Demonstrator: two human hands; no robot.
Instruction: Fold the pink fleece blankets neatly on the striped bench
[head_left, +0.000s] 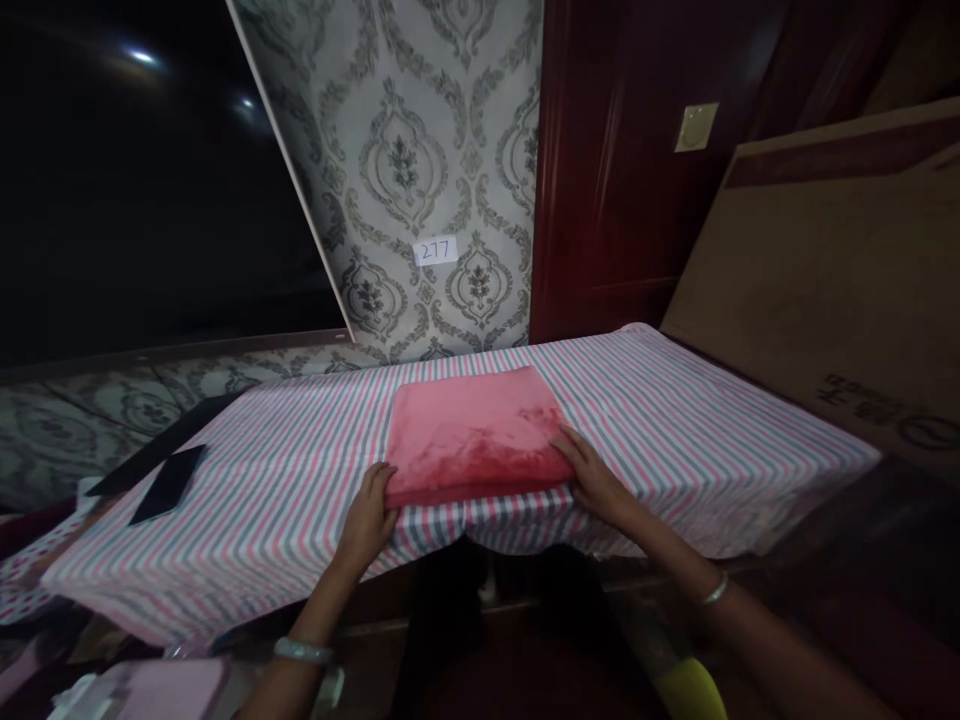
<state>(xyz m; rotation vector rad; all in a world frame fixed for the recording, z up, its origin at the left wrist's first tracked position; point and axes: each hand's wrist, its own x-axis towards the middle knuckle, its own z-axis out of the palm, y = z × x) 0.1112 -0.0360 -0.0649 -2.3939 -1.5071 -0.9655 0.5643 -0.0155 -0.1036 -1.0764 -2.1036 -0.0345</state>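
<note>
A flat, square, pink plush cloth [472,425], apparently folded, lies on the striped tablecloth [652,420] at the table's front edge. Its nap turns darker red along the near side. My left hand [369,515] grips the near left corner, fingers over the top and thumb at the front. On the opposite side, my right hand [592,475] is closed over the right edge near the front, fingertips resting on the upper face. The undersides of both grips are hidden.
A black phone [171,485] lies on the tablecloth at left, beside a dark flat object [169,440]. A large screen [150,190] stands behind it. At right leans a big cardboard box [832,270]. A paper marked 277 [435,250] is on the wall.
</note>
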